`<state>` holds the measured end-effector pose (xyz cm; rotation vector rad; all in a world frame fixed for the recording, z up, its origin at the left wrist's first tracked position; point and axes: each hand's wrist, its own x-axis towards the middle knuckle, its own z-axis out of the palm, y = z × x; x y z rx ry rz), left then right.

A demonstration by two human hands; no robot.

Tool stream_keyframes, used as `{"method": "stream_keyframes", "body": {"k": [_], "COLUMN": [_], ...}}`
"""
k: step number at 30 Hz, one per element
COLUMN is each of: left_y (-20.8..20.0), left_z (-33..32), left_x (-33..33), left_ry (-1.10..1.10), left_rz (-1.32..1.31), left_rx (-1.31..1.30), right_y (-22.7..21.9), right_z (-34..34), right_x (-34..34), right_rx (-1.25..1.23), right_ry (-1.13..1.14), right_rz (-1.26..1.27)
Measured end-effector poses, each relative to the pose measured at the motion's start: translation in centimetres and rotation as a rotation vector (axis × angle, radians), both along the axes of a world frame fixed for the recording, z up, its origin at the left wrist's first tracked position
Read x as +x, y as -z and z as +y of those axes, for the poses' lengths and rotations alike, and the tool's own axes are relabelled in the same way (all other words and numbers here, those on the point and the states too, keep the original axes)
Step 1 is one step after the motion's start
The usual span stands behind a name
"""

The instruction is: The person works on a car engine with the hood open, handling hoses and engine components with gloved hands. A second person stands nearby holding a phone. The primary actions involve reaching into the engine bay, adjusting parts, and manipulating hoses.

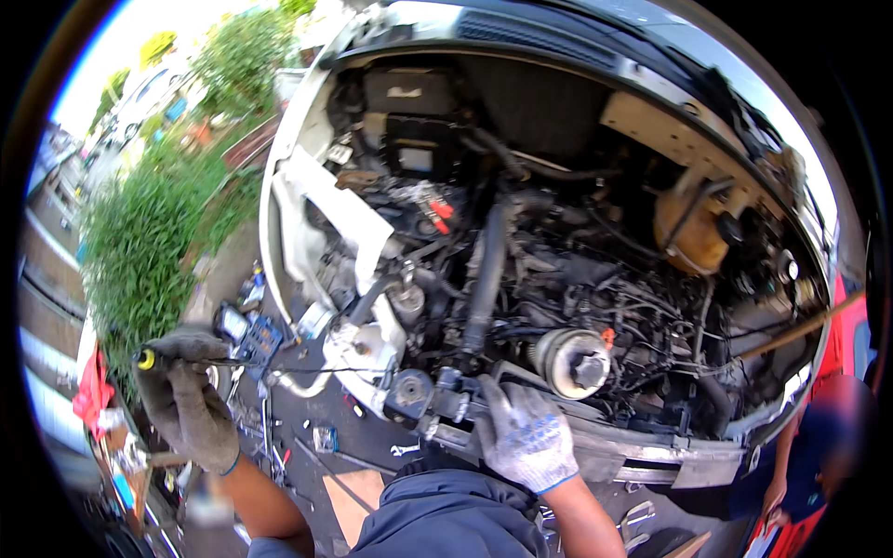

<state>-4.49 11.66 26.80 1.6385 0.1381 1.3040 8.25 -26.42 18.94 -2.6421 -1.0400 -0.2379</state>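
Fingers (191, 344) of the dark-grey-gloved left hand (191, 400) pinch a yellow-ended, thin dark rod (146, 358) near the open black-walled engine bay (539, 102); the pale-grey-gloved right hand (527, 437) rests, fingers slightly spread, on the dark front crossbar (623, 439); a slackened pinch could drop the rod onto tool-strewn asphalt (305, 402).

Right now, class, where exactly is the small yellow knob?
In the head view, the small yellow knob is at left, held in the gloved left hand, next to the green grass; a thin dark rod runs right from that hand.
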Motion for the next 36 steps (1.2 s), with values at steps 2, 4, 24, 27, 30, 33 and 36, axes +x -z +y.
{"method": "stream_keyframes", "body": {"k": [2, 4, 24, 27, 30, 33, 36], "left_y": [3.3, 5.8, 36.1, 39.4, 38.8, 38.4, 34.1], "left_z": [2.5, 3.6, 9.3, 7.9, 6.2, 7.0, 7.5], "left_x": [-3.3, -6.4, -18.4, -17.8, -17.9, -21.9, -22.8], "left_ry": [-0.106, -0.077, -0.367, -0.327, -0.227, 0.47, 0.428], "left_rz": [0.076, 0.1, 0.322, 0.239, 0.048, -0.483, -0.121], "left_rx": [-0.109, -0.269, -1.025, -1.141, -1.327, -1.569, -1.5], "right_y": [0.2, 0.7, 1.9, 1.3, 1.0, 1.5, 2.4], "right_z": [0.2, 0.2, 2.3, 2.7, 3.2, 3.0, 2.4], "right_x": [-0.2, -0.3, -2.1, -3.2, -4.2, -4.5, -4.2], "right_rx": [0.015, 0.019, -0.08, -0.101, -0.12, -0.11, -0.104], "right_ry": [0.012, 0.01, -0.112, -0.058, -0.031, -0.071, -0.082], "right_rz": [0.034, 0.003, 0.042, 0.086, 0.103, 0.03, -0.002]}}
